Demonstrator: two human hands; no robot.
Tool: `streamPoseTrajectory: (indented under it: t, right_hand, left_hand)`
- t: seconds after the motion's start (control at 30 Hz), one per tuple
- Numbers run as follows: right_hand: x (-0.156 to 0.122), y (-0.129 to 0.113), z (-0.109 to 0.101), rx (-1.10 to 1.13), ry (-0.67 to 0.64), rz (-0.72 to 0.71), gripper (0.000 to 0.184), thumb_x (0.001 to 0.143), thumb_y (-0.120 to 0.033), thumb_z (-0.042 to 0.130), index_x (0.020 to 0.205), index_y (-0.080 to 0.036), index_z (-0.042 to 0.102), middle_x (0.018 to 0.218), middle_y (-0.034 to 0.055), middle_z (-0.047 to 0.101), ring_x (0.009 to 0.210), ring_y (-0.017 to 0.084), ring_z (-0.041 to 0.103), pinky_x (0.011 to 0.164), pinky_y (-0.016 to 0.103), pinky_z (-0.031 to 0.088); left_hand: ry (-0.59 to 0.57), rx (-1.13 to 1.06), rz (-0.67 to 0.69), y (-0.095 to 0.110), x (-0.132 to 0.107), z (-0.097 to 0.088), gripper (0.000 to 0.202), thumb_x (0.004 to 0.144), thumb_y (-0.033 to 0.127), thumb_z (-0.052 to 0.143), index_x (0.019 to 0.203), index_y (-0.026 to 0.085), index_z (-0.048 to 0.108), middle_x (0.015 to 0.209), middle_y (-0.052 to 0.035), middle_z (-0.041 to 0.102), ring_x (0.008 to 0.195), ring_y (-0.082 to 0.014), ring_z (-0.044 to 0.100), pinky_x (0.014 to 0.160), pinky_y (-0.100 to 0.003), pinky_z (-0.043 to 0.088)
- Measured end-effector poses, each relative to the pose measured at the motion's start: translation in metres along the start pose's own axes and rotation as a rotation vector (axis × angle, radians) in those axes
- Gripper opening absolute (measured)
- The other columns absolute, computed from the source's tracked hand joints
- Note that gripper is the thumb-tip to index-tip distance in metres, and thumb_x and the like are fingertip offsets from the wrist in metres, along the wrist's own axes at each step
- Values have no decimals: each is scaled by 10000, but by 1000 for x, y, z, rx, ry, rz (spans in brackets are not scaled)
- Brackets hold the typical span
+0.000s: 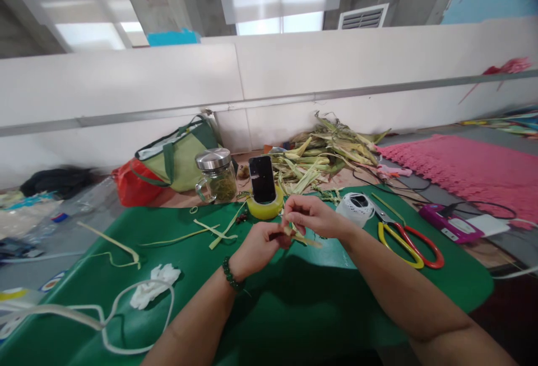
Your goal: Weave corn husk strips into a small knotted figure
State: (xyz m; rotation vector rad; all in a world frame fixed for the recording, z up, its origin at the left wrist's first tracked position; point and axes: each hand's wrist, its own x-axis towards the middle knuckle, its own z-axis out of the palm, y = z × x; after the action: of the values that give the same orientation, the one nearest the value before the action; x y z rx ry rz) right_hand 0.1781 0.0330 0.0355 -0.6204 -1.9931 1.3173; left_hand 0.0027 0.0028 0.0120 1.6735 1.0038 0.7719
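Both hands meet over the middle of the green mat (336, 310). My left hand (261, 247), with a dark green bead bracelet (231, 276) at its wrist, is closed on a pale corn husk strip (306, 240). Fingers of my right hand (309, 216) are pinched at the same spot, just above the left fingertips. The strip's free end sticks out to the right below the right hand; its other part is hidden by the fingers. Just beyond the hands, a dark phone (263, 180) leans upright at a yellow tape roll (265, 208).
Red-and-yellow scissors (409, 242) and a white container (355, 209) lie to the right. Loose husk strips (216, 230), crumpled tissue (155, 286) and a white cable (105, 327) are at left. Behind stand a lidded glass jar (218, 178), a green bag (180, 158) and a husk pile (328, 147).
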Motion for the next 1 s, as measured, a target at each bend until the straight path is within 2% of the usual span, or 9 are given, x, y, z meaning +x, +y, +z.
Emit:
streamPoseTrajectory:
  t: [0.1, 0.2, 0.3, 0.4, 0.53, 0.6, 0.7, 0.87, 1.0]
  right_hand:
    - [-1, -3, -2, -72, 27, -3, 366, 783, -513, 603, 794, -167, 487, 630, -29, 517, 515, 75, 462, 478, 189, 379]
    - [-2, -4, -3, -432, 99, -47, 361, 724, -492, 667, 773, -173, 507, 637, -36, 485, 555, 84, 433, 500, 189, 327]
    - [-2, -1, 1, -810, 76, -41, 272, 835, -349, 543, 638, -169, 490, 573, -33, 468, 524, 79, 394, 508, 207, 247]
    - [-2, 0, 6, -983, 27, -54, 280, 858, -263, 468, 597, -167, 493, 547, -20, 484, 501, 82, 386, 503, 231, 187]
    - [-3, -1, 7, -1080, 44, -51, 344, 855, -392, 500, 594, -168, 517, 522, -3, 516, 470, 88, 392, 496, 252, 148]
    - [-3, 1, 8, -1107, 20, -85, 353, 879, -338, 463, 575, -166, 508, 517, 2, 525, 465, 89, 400, 496, 261, 141]
    - [-4, 6, 13, -1153, 21, -218, 345, 895, -251, 401, 579, -166, 508, 524, 9, 539, 464, 95, 411, 493, 276, 136]
    - [-5, 11, 26, -1198, 113, -469, 359, 902, -248, 368, 574, -178, 495, 493, 11, 514, 458, 109, 414, 489, 286, 179]
    - [-5, 2, 20, -1064, 277, -342, 355, 925, -366, 395, 654, -178, 523, 596, 20, 565, 555, 118, 485, 522, 253, 254]
  left_hand:
    - [27, 9, 15, 1, 0, 3, 231, 765, 322, 556, 632, 138, 599, 622, -26, 618, 612, -151, 575, 607, -254, 456]
    - [71, 73, 80, 5, -1, 4, 193, 768, 279, 530, 629, 147, 553, 620, -12, 587, 607, -134, 539, 588, -234, 431]
    - [121, 180, 123, 7, -1, 3, 103, 741, 209, 521, 663, 145, 544, 629, 4, 562, 598, -117, 485, 569, -218, 394]
    - [78, 210, 125, 5, 0, 2, 136, 746, 202, 501, 643, 135, 559, 618, 3, 566, 591, -114, 468, 581, -222, 388]
    - [52, 191, 139, 0, 2, 3, 213, 755, 229, 507, 588, 133, 597, 595, -6, 586, 597, -124, 488, 597, -229, 398]
    - [61, 184, 148, -3, 3, 3, 194, 747, 216, 510, 624, 136, 637, 619, -15, 618, 609, -131, 508, 611, -234, 410]
    - [88, 176, 150, -8, 5, 3, 179, 720, 175, 511, 628, 136, 659, 612, -17, 631, 603, -135, 516, 604, -234, 413]
    - [122, 184, 149, -8, 6, 0, 187, 695, 174, 539, 533, 134, 623, 552, 3, 594, 580, -130, 503, 569, -223, 403]
    - [189, 25, 125, -2, 7, -2, 258, 740, 337, 592, 591, 132, 639, 623, -25, 645, 627, -152, 566, 606, -247, 465]
